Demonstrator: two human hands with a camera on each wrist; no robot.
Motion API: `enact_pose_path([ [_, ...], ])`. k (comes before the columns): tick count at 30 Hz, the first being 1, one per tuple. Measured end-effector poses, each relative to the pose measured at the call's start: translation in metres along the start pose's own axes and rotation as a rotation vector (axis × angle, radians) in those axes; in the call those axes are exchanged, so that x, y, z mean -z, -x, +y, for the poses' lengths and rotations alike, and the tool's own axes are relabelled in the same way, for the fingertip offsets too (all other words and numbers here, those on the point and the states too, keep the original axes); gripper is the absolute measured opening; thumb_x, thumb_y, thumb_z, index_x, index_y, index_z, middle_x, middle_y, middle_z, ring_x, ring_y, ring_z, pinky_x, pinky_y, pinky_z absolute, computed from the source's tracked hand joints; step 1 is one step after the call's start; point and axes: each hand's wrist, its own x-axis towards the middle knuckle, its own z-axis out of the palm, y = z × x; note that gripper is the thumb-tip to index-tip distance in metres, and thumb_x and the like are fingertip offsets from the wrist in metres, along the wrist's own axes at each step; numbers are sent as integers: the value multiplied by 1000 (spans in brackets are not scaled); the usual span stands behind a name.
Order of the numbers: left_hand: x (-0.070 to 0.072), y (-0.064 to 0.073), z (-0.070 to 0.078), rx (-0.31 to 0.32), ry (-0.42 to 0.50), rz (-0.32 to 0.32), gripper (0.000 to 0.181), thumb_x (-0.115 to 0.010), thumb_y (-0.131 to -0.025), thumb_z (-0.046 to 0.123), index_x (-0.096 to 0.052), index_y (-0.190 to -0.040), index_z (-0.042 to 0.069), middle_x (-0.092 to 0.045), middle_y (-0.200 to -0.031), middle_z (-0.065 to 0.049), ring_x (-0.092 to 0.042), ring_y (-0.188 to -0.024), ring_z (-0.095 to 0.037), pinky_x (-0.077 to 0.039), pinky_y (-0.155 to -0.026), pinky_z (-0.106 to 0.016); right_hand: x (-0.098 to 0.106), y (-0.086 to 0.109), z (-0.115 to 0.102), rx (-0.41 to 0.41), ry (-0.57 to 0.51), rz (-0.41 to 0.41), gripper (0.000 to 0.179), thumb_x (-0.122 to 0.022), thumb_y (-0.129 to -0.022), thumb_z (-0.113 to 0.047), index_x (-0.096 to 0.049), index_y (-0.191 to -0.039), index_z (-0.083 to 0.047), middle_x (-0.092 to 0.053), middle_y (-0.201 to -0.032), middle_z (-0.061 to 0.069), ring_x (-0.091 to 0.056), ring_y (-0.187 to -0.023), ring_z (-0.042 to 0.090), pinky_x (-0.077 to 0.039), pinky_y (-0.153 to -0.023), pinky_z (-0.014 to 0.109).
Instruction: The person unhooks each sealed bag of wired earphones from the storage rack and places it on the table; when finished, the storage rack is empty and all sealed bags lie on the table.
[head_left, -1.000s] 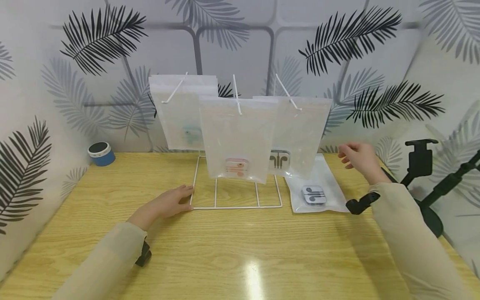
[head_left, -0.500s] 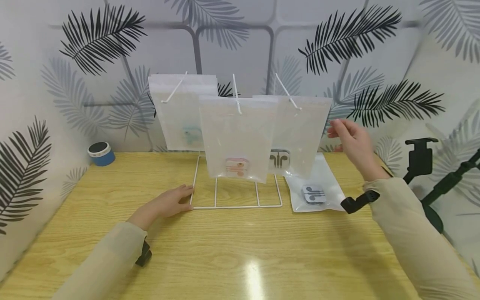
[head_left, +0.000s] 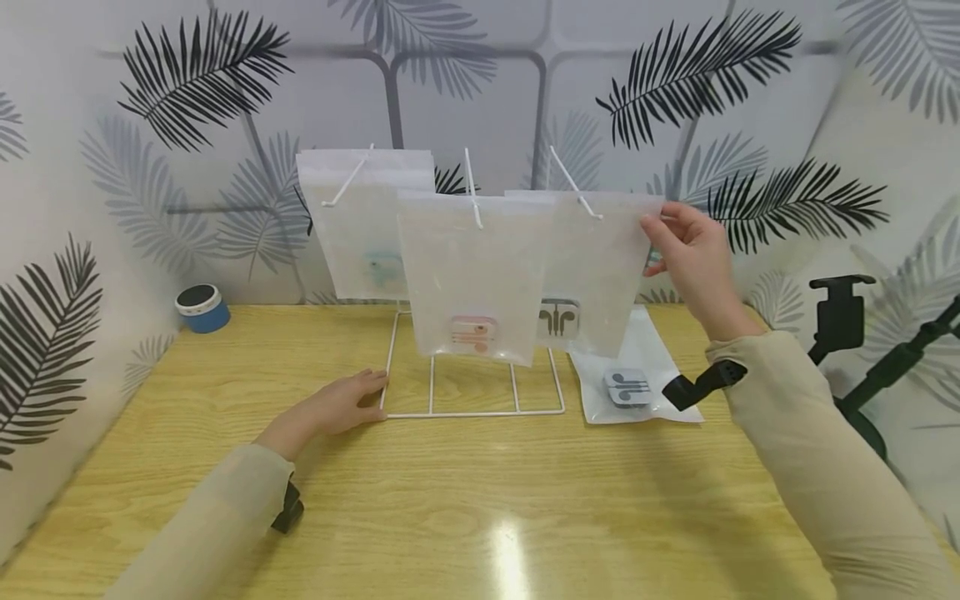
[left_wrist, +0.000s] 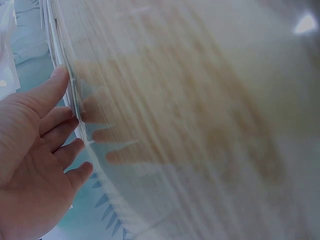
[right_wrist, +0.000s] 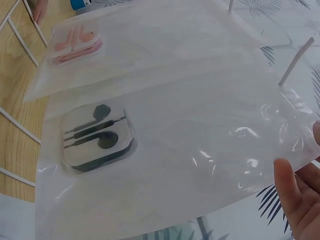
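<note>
Head: right hand (head_left: 693, 254) pinches the top right corner of the black-earphone bag (head_left: 600, 267), hung on the right hook (head_left: 576, 185) of the white wire rack (head_left: 472, 415); a hard tug could tear it. Left wrist: left hand (left_wrist: 40, 150), fingers loosely spread, touches the rack's left side; light contact might allow tipping. Right wrist: pink-earphone bag (right_wrist: 145, 45), just beside, could snag.

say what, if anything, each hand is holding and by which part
The right hand pinches the hanging bag with dark earphones by its upper right corner. The left hand touches the white rack at its base's left side.
</note>
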Motion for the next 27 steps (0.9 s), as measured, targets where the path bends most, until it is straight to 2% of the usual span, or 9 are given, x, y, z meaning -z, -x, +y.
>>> enact_pose_path([
  [8,0,-1,2,11,-2,-3,60,-59,-92,20,-33,-138,-8,-29,-142,-26,-20,-131,-43,-21,-104,-54,-2,-3,-5,-10,-60,29,19,-64,-88,-22,-65,-100,-8,-66,-82,-4,-60,-76,13,-50,-46,22],
  [17,0,1,1,14,-1,-1,60,-59,-92,20,-34,-138,-7,-29,-143,-25,-20,-132,-42,-20,-104,-54,-3,-2,-8,-7,-103,38,11,-64,-87,-18,-66,-92,-8,-65,-83,-2,-59,-79,15,-52,-50,21],
  [27,1,0,0,6,-6,2,59,-59,-91,20,-34,-138,-8,-30,-142,-25,-21,-131,-43,-21,-104,-54,-4,3,-14,3,-92,61,18,-65,-87,-17,-64,-94,0,-66,-79,-3,-61,-69,14,-51,-49,20],
])
